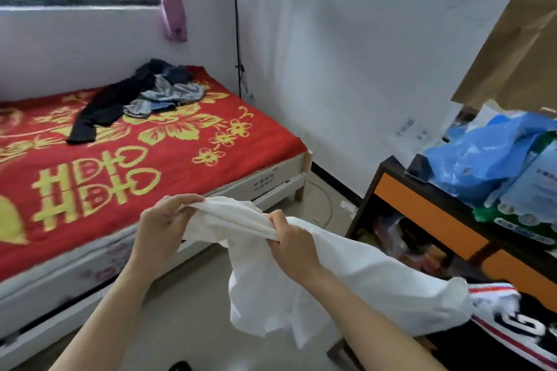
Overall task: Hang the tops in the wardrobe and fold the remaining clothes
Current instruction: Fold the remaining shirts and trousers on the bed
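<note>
A white top (pixel 265 289) hangs in the air in front of me, bunched at its upper edge. My left hand (pixel 164 223) pinches that edge at the left end. My right hand (pixel 291 247) grips the gathered fabric a little to the right, and the rest of the garment trails down and off to the right. On the bed lies a heap of other clothes: black trousers (pixel 102 111) and grey-blue garments (pixel 171 96). A black garment with red and white stripes (pixel 512 328) lies at the lower right, partly under the white top.
The bed with a red and yellow cover (pixel 180 153) fills the left. A black and orange table (pixel 428 211) stands on the right, carrying a blue plastic bag (pixel 479 159) and packages. A brown cardboard sheet (pixel 518 48) leans above it. Pale floor (pixel 187 310) lies between.
</note>
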{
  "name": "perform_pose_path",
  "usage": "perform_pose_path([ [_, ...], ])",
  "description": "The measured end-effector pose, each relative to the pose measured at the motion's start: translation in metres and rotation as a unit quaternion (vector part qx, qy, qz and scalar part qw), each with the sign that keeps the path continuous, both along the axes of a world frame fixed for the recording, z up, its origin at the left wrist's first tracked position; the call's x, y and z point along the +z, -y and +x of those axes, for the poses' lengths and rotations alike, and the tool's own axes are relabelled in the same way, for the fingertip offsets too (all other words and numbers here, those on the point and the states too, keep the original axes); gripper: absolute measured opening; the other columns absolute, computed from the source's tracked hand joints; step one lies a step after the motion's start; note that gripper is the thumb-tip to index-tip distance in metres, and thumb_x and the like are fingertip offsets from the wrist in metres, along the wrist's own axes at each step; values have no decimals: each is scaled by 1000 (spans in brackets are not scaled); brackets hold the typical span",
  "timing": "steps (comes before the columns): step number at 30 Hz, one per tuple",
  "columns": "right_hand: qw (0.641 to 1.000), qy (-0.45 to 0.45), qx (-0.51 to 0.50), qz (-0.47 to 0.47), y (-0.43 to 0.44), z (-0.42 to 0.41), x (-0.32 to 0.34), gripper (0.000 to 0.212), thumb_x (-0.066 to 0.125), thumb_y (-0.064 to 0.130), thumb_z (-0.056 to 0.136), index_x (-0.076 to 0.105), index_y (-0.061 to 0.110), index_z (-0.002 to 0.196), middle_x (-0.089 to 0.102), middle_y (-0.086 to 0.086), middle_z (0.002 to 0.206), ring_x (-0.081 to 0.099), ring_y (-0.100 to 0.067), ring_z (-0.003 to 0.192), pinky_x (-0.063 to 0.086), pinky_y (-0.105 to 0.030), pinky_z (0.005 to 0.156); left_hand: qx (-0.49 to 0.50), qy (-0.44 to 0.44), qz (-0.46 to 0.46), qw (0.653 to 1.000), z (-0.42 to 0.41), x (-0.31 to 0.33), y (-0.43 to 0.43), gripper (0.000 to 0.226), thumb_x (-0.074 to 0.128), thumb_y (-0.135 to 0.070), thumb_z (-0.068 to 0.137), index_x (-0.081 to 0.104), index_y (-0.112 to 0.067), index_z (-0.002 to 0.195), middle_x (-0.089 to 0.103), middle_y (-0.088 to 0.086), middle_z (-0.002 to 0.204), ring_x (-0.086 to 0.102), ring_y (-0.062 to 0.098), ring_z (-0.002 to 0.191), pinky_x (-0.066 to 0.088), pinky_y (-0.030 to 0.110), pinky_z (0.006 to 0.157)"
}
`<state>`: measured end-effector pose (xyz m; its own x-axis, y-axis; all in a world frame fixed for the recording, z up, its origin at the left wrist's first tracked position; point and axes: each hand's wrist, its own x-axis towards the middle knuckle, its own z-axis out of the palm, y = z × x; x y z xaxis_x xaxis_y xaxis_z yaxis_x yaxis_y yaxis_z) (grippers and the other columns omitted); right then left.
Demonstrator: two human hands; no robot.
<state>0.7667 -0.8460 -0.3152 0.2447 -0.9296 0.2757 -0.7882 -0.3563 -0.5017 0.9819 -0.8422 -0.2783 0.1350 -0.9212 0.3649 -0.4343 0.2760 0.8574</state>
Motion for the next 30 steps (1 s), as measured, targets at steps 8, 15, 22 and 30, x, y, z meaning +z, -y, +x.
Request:
perform_pose_path([
  [8, 998, 3, 50, -27, 107, 147, 20, 14, 50, 16, 94, 51, 6, 103, 53, 0, 73, 58, -25, 66, 29, -25, 46, 101, 84, -7, 991, 146, 7, 57, 31, 58, 12, 82, 71, -12, 98, 61, -4, 91, 55, 10, 80, 38, -1, 72],
  [15, 990, -65, 95, -85, 194, 267, 54, 22, 69, 5, 75, 53, 10, 90, 59, -2, 56, 56, -21, 42, 22, -16, 36, 167, 116, -13, 979, 274, 32, 112, 22, 65, 5, 81, 74, -7, 97, 61, -2, 83, 55, 18, 85, 38, 21, 74],
  [22, 982, -40, 126, -136, 268, 372, 76, 15, 59, 8, 87, 57, 1, 101, 65, -15, 72, 62, -32, 58, 32, -24, 45, 264, 124, -1, 957, 374, 46, 160, 16, 68, -15, 83, 74, -13, 98, 67, 10, 90, 59, 22, 84, 33, 19, 70],
  [30, 980, -15, 170, -104, 366, 469, 67, 19, 49, 16, 94, 53, 5, 109, 63, -10, 82, 56, -27, 68, 32, -27, 55, 294, 141, 6, 945, 448, 60, 228, 34, 57, -33, 76, 75, -9, 92, 73, 10, 90, 65, 26, 87, 42, 27, 76],
])
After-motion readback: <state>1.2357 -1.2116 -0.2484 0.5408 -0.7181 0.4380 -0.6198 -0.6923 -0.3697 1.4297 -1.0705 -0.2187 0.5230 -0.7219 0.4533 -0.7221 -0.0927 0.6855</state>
